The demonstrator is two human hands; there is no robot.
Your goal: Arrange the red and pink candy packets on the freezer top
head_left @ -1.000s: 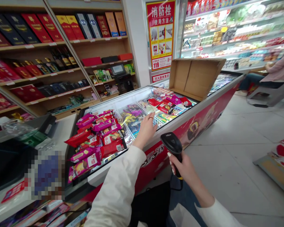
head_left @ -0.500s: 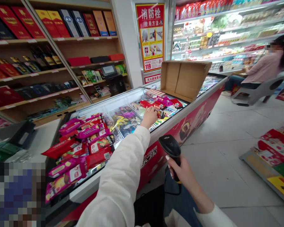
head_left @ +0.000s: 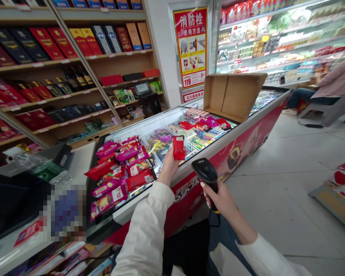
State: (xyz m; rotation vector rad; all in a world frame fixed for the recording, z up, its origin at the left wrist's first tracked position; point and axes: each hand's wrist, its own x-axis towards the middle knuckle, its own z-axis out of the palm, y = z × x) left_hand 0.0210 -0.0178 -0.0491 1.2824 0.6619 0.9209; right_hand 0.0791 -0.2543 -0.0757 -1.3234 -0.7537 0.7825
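Note:
A small red packet (head_left: pixel 178 147) is gripped in my left hand (head_left: pixel 169 164), held up over the near rim of the chest freezer (head_left: pixel 158 177). My right hand (head_left: pixel 218 197) is closed round the handle of a black barcode scanner (head_left: pixel 205 170), whose head points up and toward the freezer. To the left, a pile of red and purple packets (head_left: pixel 132 155) lies on the freezer's glass top. Inside the freezer, wire baskets hold more packets (head_left: pixel 208 122) in several colours.
An open cardboard box (head_left: pixel 232 96) stands on the freezer's far part. Shelves with boxes and bottles (head_left: pixel 120 57) line the back left. A person (head_left: pixel 333 76) sits on a grey chair (head_left: pixel 319 113) at the right. A low display platform (head_left: pixel 333 207) is on the floor, right.
My left hand has drawn back out of the freezer toward me, now holding up the red packet. The scanner stays in my right hand. The view has swung slightly left.

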